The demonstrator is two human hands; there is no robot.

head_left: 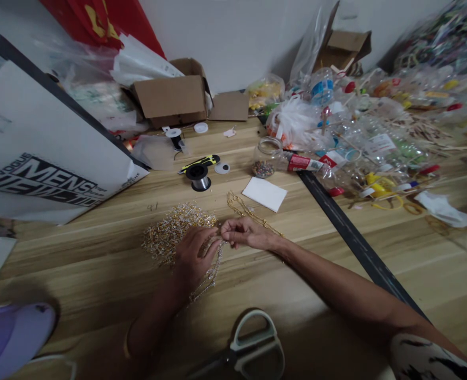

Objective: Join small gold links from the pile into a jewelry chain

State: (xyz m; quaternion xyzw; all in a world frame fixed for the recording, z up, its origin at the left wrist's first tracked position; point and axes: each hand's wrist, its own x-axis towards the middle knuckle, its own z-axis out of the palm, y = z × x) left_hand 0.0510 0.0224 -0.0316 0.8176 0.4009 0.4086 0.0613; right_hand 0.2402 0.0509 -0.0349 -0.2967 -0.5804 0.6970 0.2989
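Observation:
Fingertips of both hands meet over the wooden table beside a heap of small gold and silver beads (178, 229). My left hand (196, 250) pinches a silver beaded chain (213, 277), which hangs below it onto the table. Thumb and forefinger of my right hand (243, 232) are pressed together close to the left fingertips; what they grip is too small to make out. A gold chain (249, 211) lies just behind the right hand. Near the front edge are scissors (257, 343) with pale handles, their blades partly in shadow.
Beyond the hands are a wire spool (199, 178), a yellow-black cutter (202, 162), a bead jar (265, 158) and a white pad (264, 193). Plastic bottles (380, 142) crowd the right side. A large paper bag (51, 153) stands left; a cardboard box (172, 97) sits behind.

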